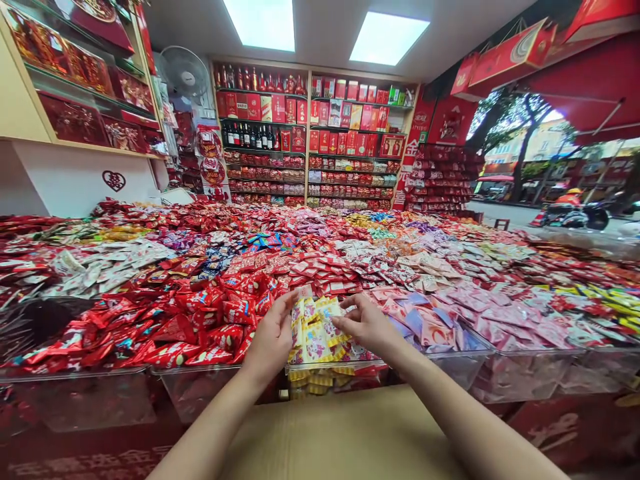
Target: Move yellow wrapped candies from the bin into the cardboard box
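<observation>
My left hand (273, 333) rests at the left side of a pile of small yellow-and-white candy packets (316, 337) with pink cartoon prints. Its fingers are bent along the pile's edge, with thumb and forefinger apart. Across the pile, my right hand (371, 325) hovers at the right side, thumb and forefinger spread and nothing visible between them. The packets fill a clear plastic bin (335, 365), and more yellow wrappers show through its front wall. My palms and some fingertips are hidden.
Red candy packets (200, 320) lie to the left and pink packets (425, 320) to the right. A cardboard box (330, 433) sits below my forearms. Shelves (308, 140) of bottles and red boxes line the back wall; a fan (185, 77) stands left. The street shows at right.
</observation>
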Demonstrator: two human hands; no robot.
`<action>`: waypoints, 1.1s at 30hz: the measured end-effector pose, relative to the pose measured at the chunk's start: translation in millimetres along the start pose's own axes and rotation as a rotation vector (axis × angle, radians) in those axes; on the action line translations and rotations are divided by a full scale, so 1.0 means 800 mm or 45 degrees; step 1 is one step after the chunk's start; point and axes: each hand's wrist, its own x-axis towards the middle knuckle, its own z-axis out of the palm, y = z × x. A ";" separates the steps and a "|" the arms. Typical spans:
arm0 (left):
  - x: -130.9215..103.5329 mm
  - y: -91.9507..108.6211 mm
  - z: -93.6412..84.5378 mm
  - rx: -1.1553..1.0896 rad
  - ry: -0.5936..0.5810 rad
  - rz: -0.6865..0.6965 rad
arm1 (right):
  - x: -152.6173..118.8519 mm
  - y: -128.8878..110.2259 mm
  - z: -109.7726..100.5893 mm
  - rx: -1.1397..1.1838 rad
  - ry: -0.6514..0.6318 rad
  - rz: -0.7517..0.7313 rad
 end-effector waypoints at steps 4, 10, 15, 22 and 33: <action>-0.005 -0.011 0.003 0.304 -0.222 0.117 | -0.004 -0.002 0.018 -0.241 0.011 -0.080; -0.015 0.001 0.009 0.627 -0.547 0.218 | -0.012 -0.005 0.036 -0.547 -0.045 -0.228; -0.014 0.008 0.012 0.826 -0.680 0.328 | -0.013 -0.025 0.004 -0.582 -0.007 -0.256; -0.018 0.021 0.018 0.943 -0.647 0.296 | -0.106 -0.083 -0.051 -0.412 -0.067 -0.443; -0.002 0.029 0.020 0.886 -0.625 0.406 | -0.221 -0.019 -0.037 -0.367 -0.373 -0.094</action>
